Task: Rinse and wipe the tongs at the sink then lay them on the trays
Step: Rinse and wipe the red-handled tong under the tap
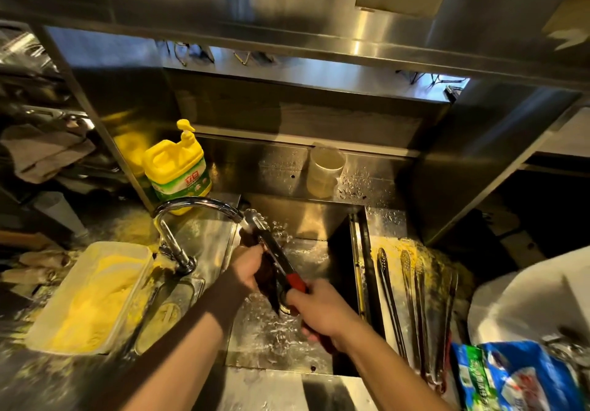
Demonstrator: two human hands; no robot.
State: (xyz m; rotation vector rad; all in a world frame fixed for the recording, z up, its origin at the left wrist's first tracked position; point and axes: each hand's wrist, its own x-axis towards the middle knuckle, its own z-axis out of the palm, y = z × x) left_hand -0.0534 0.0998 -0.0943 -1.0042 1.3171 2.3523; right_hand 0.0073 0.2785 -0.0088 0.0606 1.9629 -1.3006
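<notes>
A pair of metal tongs with a red handle slants over the sink, its tips under the running faucet. My right hand grips the red handle end. My left hand holds a dark brown cloth against the tongs' shaft. Water splashes in the basin below. Several more tongs lie side by side on the wet counter to the right of the sink.
A yellow dish-soap jug and a clear cup stand behind the sink. A plastic tub of yellow crumbs sits at the left. A blue-green packet and a white container lie at the right.
</notes>
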